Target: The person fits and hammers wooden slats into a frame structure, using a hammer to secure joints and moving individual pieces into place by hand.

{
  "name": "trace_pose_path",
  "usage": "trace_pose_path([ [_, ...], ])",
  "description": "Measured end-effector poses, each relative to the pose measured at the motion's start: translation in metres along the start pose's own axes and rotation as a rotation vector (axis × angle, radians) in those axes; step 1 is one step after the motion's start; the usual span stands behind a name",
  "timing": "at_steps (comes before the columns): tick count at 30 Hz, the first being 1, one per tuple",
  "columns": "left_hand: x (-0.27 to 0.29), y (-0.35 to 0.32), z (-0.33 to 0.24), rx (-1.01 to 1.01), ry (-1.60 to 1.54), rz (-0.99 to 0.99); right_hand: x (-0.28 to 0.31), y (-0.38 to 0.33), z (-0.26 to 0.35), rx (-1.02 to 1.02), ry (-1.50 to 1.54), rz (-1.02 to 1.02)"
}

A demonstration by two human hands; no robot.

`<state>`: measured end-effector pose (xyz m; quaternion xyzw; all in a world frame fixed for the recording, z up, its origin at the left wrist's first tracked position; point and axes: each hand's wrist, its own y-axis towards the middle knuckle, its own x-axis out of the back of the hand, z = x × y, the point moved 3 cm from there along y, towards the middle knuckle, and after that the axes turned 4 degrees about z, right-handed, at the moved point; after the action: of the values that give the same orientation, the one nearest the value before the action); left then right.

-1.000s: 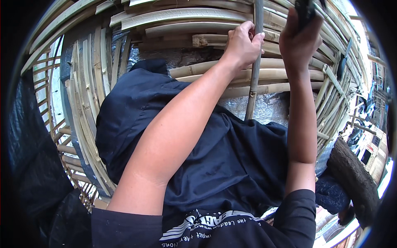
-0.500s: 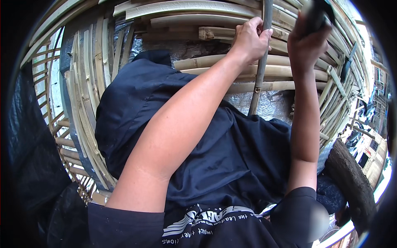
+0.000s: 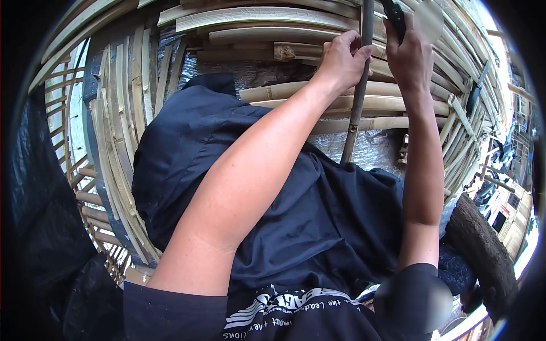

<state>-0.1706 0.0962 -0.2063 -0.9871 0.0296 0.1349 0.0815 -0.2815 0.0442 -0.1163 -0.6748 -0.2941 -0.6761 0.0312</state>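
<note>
A thin grey-brown bamboo pole point(image 3: 360, 96) stands nearly upright in the picture, its lower end meeting the dark cloth over my lap. My left hand point(image 3: 343, 61) is closed on the pole, thumb pressed to its side. Just right of the pole, my right hand point(image 3: 412, 59) grips a black-handled tool point(image 3: 393, 17). Its upper part is cut off by the picture's edge, so its kind does not show.
Split bamboo strips point(image 3: 267, 23) lie across the far side, with more standing in bundles at left point(image 3: 122, 113) and right point(image 3: 455, 148). Silvery sheeting point(image 3: 369, 145) lies under them. A thick dark log point(image 3: 483, 244) leans at the lower right.
My right hand has swung left toward the pole and turned, bringing the black-handled tool close beside it. My left hand keeps its hold, with the pole shifted only slightly.
</note>
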Motion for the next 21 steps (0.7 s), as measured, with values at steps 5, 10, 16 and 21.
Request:
trace_pose_path([
  [5, -0.002, 0.01, -0.002, -0.036, -0.027, 0.014, 0.012, -0.005, -0.004, -0.033, 0.099, -0.299],
  [10, -0.002, 0.001, 0.0, 0.018, -0.025, 0.013, 0.012, -0.011, -0.001, -0.056, 0.258, -0.391],
  [16, -0.002, 0.001, 0.001, 0.054, -0.027, 0.028, 0.015, -0.003, -0.007, -0.069, 0.218, -0.332],
  [21, 0.003, 0.006, -0.003, -0.026, -0.006, 0.013, 0.013, 0.002, 0.004, -0.044, 0.158, -0.128],
])
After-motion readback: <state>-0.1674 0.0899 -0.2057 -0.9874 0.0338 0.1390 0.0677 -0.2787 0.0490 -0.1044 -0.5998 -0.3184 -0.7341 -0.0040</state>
